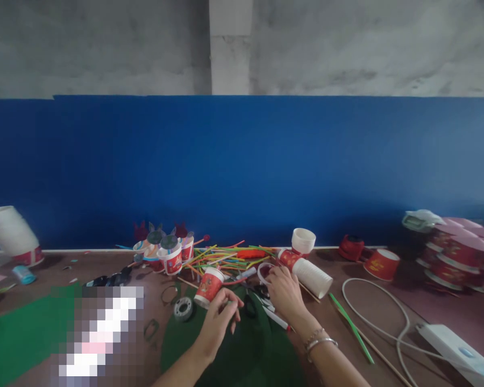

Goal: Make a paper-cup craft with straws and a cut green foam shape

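My left hand (219, 320) is closed in a pinch round the lower part of a red and white paper cup (208, 285), which is tilted over a dark green paper sheet (262, 349). My right hand (284, 293), with bracelets at the wrist, reaches forward with fingers curled at a clear plastic ring (264, 271) beside a pile of coloured sticks (226, 257). What the right fingers hold is hidden. A white marker (276, 318) lies just under the right hand.
A tape roll (183, 308) lies left of the cup. More paper cups (308, 269) lie on the brown table; decorated cups (169, 252) stand behind. Stacked red bowls (460, 258), a white cable (381, 322) and a power strip (460, 352) are at right. A blue wall panel (242, 166) backs the table.
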The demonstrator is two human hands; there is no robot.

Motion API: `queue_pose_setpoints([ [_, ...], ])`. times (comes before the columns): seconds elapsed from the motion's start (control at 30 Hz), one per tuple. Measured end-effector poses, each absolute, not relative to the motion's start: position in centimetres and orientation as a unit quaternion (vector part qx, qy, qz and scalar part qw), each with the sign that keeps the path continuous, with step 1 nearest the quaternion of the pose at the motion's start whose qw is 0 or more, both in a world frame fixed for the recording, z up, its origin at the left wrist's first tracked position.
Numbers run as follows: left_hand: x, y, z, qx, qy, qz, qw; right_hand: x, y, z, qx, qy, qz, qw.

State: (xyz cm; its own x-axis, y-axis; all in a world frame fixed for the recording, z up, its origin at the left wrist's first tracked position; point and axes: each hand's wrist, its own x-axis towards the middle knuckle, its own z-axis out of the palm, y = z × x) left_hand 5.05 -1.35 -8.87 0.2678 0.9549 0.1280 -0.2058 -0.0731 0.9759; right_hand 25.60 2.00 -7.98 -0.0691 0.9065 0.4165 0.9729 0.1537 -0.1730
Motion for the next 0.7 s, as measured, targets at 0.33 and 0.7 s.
queue_pose_setpoints([
  [0.33, 3.9, -0.4, -8.7, 0.675, 0.412, 0.519, 0.325, 22.9, 0.9, -5.3, -0.457, -0.791, 0.108, 0.392],
  [0.7, 3.5, -0.4, -8.7, 0.736, 0.357, 0.520, 0.246, 21.4, -1.1, -4.1, -0.466, -0.830, 0.114, 0.285],
])
